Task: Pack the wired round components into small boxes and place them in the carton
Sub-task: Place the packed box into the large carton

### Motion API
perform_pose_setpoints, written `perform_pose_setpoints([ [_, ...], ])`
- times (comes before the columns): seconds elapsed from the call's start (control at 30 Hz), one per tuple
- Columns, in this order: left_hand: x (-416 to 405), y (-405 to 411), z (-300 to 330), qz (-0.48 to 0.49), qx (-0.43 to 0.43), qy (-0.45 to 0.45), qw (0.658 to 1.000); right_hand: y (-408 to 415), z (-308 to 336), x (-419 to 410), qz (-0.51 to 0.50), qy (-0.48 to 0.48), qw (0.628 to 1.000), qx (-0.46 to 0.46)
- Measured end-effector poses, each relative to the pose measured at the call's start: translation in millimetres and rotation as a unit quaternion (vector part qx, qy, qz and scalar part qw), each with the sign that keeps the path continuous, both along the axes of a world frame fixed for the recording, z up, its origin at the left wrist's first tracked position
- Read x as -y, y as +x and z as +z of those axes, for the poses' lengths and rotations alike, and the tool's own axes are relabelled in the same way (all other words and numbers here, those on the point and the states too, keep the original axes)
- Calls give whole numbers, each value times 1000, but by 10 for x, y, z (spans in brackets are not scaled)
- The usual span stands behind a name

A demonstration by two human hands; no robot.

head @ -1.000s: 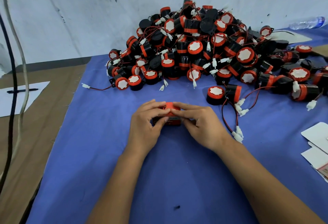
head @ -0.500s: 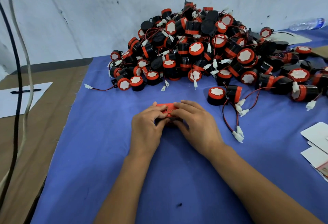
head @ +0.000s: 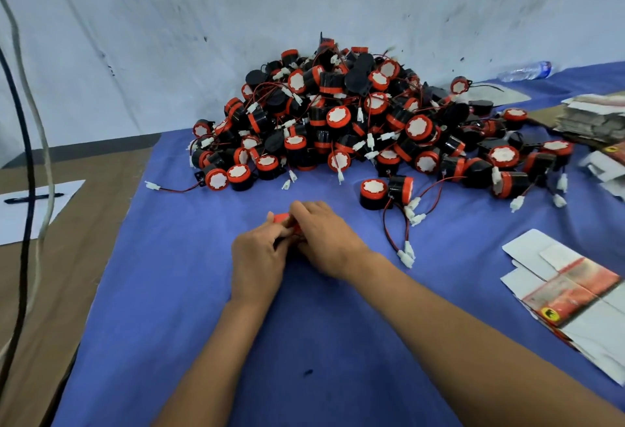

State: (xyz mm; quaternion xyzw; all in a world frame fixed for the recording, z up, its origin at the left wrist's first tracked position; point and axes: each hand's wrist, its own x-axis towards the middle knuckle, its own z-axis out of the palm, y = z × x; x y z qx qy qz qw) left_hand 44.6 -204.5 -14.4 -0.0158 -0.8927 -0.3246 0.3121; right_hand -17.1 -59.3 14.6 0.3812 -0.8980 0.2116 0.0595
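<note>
Your left hand [head: 258,257] and right hand [head: 324,235] meet mid-cloth, fingers curled tight around one small red box [head: 282,218], apparently closing it. That is the only box in progress. A large pile of wired round components [head: 355,122] against the cloth's far edge waits unpacked; flat box blanks [head: 568,288] lie at the right edge. No carton shows.

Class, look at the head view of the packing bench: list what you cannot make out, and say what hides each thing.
1. Small red box: mostly covered by the left hand and right hand; whether it is closed or filled cannot be told.
2. Carton: not in view.
3. Flat box blanks: cut off by the right edge; print too blurred to read.
4. Pile of round components: lower ones buried, uncountable.
</note>
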Motion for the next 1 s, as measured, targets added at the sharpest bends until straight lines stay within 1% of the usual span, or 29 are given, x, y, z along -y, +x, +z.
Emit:
perform_pose_setpoints([
  [0.1, -123, 142, -25, -42, -2, 24, 999, 112, 28, -136, -31, 10, 999, 15],
  [0.17, -332, 191, 65, -82, -20, 53, 995, 186, 196, -394, -52, 10, 999, 8],
  [0.2, -459, 188, 163, -100, -37, 62, 992, 234, 311, -550, -70, -5, 998, 0],
  [0.27, -877, 113, 469, -151, -89, 53, 983, 366, 639, -1017, -138, -53, 989, -26],
  [0.33, -1507, 20, 863, -227, -133, 37, 964, 559, 1035, -1659, -227, -83, 968, -64],
  [0.4, -2255, -15, 1258, -316, -153, 31, 936, 838, 1427, -2402, -316, -105, 939, -88],
  [0.47, -3061, 76, 1590, -403, -138, 30, 904, 1214, 1766, -3147, -406, -112, 901, -98],
  [0.5, -3435, 159, 1712, -434, -120, 23, 892, 1393, 1896, -3479, -452, -103, 882, -86],
  [0.57, -4129, 361, 1868, -489, -66, -22, 870, 1736, 2062, -4096, -544, -47, 838, -4],
  [0.6, -4405, 436, 1887, -512, -23, -68, 856, 1843, 2090, -4330, -576, -4, 816, 54],
  [0.63, -4672, 521, 1864, -537, 33, -121, 834, 1932, 2062, -4554, -597, 48, 793, 115],
  [0.7, -4999, 589, 1746, -572, 156, -202, 780, 1918, 1874, -4773, -596, 154, 757, 217],
  [0.73, -5124, 598, 1670, -574, 200, -233, 759, 1868, 1742, -4835, -587, 181, 742, 267],
  [0.77, -5196, 578, 1603, -561, 228, -264, 750, 1780, 1612, -4846, -573, 185, 732, 319],
  [0.8, -5255, 547, 1548, -545, 247, -293, 746, 1695, 1503, -4857, -569, 155, 721, 364],
  [0.9, -5351, 438, 1479, -506, 289, -360, 729, 1531, 1282, -4912, -495, 207, 746, 395],
  [0.97, -5380, 398, 1470, -501, 296, -363, 727, 1510, 1259, -4915, -472, 190, 730, 455],
  [1.0, -5361, 384, 1462, -501, 290, -349, 737, 1493, 1254, -4909, -470, 183, 726, 467],
])
